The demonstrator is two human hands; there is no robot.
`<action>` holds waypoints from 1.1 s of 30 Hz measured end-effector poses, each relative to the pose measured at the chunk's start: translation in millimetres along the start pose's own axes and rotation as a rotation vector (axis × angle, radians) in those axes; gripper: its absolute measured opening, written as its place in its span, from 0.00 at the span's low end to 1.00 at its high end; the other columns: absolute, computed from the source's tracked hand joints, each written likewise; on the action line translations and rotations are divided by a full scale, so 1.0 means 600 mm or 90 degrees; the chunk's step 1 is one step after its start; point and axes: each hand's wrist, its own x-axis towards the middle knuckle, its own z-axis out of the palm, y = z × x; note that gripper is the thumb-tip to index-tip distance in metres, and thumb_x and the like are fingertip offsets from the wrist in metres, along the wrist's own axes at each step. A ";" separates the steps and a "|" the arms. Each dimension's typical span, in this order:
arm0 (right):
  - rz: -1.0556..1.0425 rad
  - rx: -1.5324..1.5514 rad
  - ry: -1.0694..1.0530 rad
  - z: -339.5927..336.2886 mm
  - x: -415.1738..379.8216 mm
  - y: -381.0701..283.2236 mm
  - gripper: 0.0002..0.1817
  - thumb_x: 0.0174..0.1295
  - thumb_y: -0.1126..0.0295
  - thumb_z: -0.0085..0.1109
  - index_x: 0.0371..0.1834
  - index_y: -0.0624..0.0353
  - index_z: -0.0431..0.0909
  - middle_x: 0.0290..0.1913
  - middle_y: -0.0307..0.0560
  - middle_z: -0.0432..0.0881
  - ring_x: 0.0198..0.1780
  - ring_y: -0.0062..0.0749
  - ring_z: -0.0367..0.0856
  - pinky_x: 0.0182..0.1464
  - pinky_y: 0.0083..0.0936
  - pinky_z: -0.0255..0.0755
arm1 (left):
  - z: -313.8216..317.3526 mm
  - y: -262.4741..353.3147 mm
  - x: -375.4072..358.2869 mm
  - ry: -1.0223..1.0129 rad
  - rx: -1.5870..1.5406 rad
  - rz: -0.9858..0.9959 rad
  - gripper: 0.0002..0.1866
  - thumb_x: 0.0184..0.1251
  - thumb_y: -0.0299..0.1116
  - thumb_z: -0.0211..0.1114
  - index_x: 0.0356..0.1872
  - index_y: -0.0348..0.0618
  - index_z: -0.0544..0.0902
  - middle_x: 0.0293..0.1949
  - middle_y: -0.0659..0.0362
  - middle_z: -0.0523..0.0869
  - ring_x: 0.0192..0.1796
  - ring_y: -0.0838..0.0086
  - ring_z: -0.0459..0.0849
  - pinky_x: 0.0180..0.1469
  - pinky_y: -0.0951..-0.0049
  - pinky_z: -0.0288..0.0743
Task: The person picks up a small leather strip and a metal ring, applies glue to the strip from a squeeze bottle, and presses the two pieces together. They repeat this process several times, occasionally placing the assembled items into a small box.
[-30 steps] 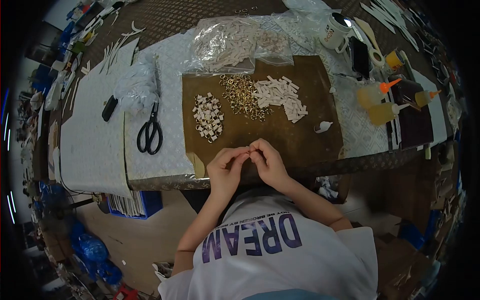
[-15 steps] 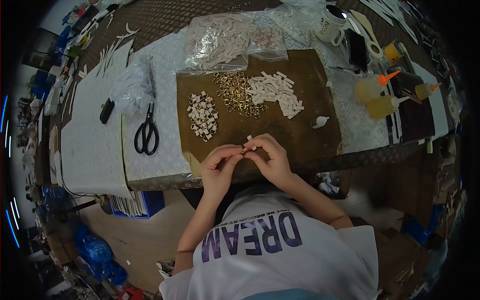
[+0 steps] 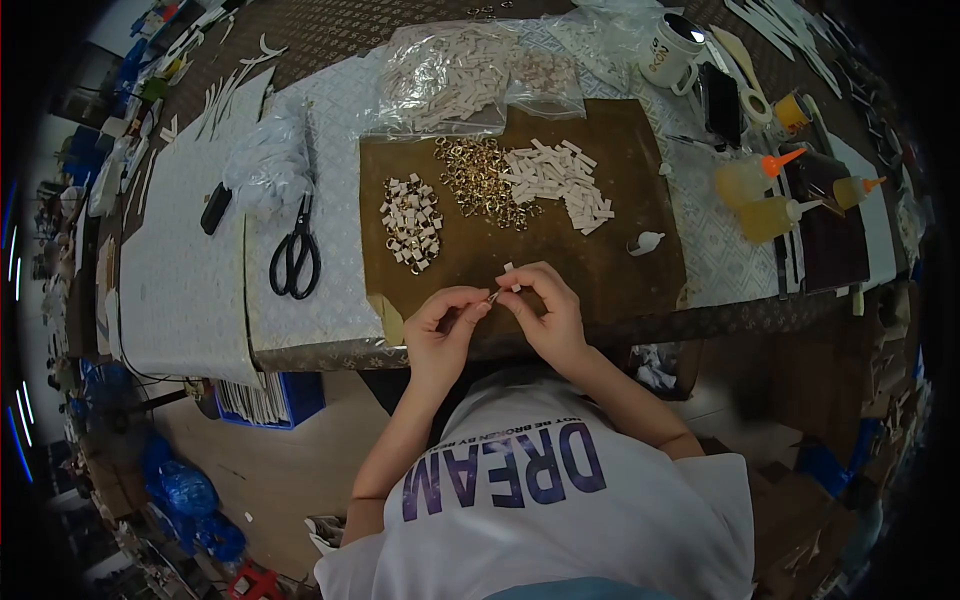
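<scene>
Near the front edge of the brown mat [image 3: 610, 275], my left hand [image 3: 446, 325] and my right hand [image 3: 548, 312] meet, fingertips almost touching. Each hand is pinched; between them is a small piece, too small to make out fully. A white tab [image 3: 509, 267] shows by my right fingertips. Beyond the hands lie a pile of gold rings [image 3: 480, 180], a pile of loose white strips [image 3: 560, 180] and, to the left, a pile of rings with white tabs [image 3: 411, 225].
Black scissors [image 3: 296, 262] and a plastic bag [image 3: 268, 165] lie left. Bags of pale strips [image 3: 445, 75] are behind the mat. Right are a mug [image 3: 670, 55], a phone [image 3: 720, 105], glue bottles [image 3: 768, 218] and a small white-capped item [image 3: 647, 242].
The view has shifted slightly. My hands stay together at the mat's front edge, with only small finger movements around the tiny piece.
</scene>
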 end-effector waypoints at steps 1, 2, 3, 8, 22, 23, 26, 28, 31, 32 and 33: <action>-0.001 -0.008 0.009 0.000 0.001 0.000 0.10 0.56 0.81 0.61 0.41 0.61 0.78 0.39 0.45 0.78 0.37 0.28 0.80 0.39 0.21 0.75 | -0.002 0.000 0.002 0.012 -0.008 -0.029 0.06 0.61 0.19 0.64 0.39 0.35 0.83 0.39 0.59 0.84 0.42 0.80 0.81 0.46 0.82 0.75; 0.022 0.015 0.020 -0.001 0.001 0.004 0.09 0.58 0.81 0.60 0.41 0.62 0.78 0.39 0.45 0.78 0.38 0.28 0.80 0.39 0.20 0.75 | -0.004 -0.001 0.006 0.025 -0.015 -0.056 0.06 0.62 0.19 0.64 0.39 0.35 0.83 0.38 0.60 0.84 0.41 0.81 0.81 0.46 0.82 0.74; 0.044 0.039 0.031 -0.001 0.000 0.010 0.08 0.59 0.80 0.59 0.42 0.62 0.78 0.39 0.45 0.78 0.38 0.28 0.80 0.40 0.20 0.75 | -0.010 -0.007 0.017 0.059 0.024 -0.025 0.06 0.63 0.21 0.63 0.40 0.35 0.83 0.38 0.60 0.84 0.40 0.81 0.81 0.45 0.82 0.74; 0.117 0.122 0.064 -0.012 -0.003 0.015 0.07 0.64 0.79 0.54 0.43 0.64 0.78 0.38 0.43 0.80 0.40 0.25 0.82 0.42 0.19 0.75 | -0.057 -0.015 0.094 0.159 0.494 0.090 0.05 0.62 0.25 0.64 0.38 0.40 0.84 0.35 0.58 0.84 0.37 0.74 0.81 0.42 0.77 0.74; 0.301 0.302 0.058 -0.067 -0.006 0.029 0.07 0.66 0.74 0.55 0.43 0.65 0.78 0.37 0.40 0.81 0.38 0.19 0.80 0.42 0.17 0.75 | 0.009 -0.039 0.206 -0.003 0.639 0.222 0.05 0.56 0.28 0.66 0.34 0.43 0.82 0.33 0.54 0.82 0.39 0.57 0.79 0.42 0.61 0.73; 0.301 0.295 0.053 -0.069 -0.005 0.030 0.07 0.66 0.74 0.55 0.44 0.65 0.78 0.36 0.40 0.81 0.37 0.19 0.79 0.42 0.17 0.75 | 0.008 -0.038 0.206 -0.006 0.641 0.207 0.06 0.55 0.28 0.67 0.35 0.43 0.82 0.33 0.54 0.82 0.38 0.57 0.79 0.42 0.61 0.74; 0.314 0.293 0.045 -0.072 0.001 0.031 0.08 0.66 0.73 0.55 0.44 0.65 0.78 0.35 0.40 0.81 0.35 0.18 0.79 0.41 0.16 0.75 | 0.006 -0.028 0.194 -0.011 0.596 0.174 0.08 0.56 0.27 0.67 0.38 0.43 0.83 0.32 0.54 0.83 0.35 0.60 0.81 0.39 0.65 0.75; 0.344 0.315 0.055 -0.069 0.008 0.022 0.08 0.66 0.73 0.55 0.44 0.65 0.78 0.35 0.39 0.81 0.36 0.18 0.79 0.41 0.16 0.75 | 0.015 -0.013 0.170 -0.017 0.500 0.173 0.09 0.59 0.27 0.66 0.40 0.41 0.83 0.32 0.56 0.85 0.33 0.66 0.83 0.38 0.70 0.76; 0.340 0.331 0.049 -0.066 0.014 0.017 0.08 0.65 0.73 0.56 0.44 0.65 0.78 0.35 0.39 0.81 0.36 0.18 0.79 0.41 0.16 0.75 | 0.025 0.003 0.124 -0.114 0.036 -0.109 0.09 0.63 0.24 0.64 0.44 0.36 0.82 0.34 0.58 0.86 0.34 0.78 0.83 0.40 0.80 0.76; 0.338 0.327 0.044 -0.065 0.014 0.017 0.08 0.65 0.74 0.56 0.44 0.65 0.78 0.35 0.39 0.81 0.36 0.18 0.79 0.41 0.16 0.75 | 0.032 0.019 0.107 -0.118 -0.024 -0.152 0.08 0.66 0.24 0.62 0.44 0.33 0.81 0.34 0.59 0.85 0.35 0.79 0.83 0.40 0.81 0.77; 0.334 0.323 0.036 -0.064 0.015 0.016 0.08 0.65 0.74 0.56 0.44 0.65 0.78 0.36 0.39 0.81 0.36 0.18 0.79 0.41 0.16 0.76 | 0.034 0.023 0.097 -0.130 -0.047 -0.163 0.08 0.65 0.24 0.62 0.44 0.34 0.81 0.34 0.58 0.85 0.36 0.78 0.83 0.41 0.81 0.77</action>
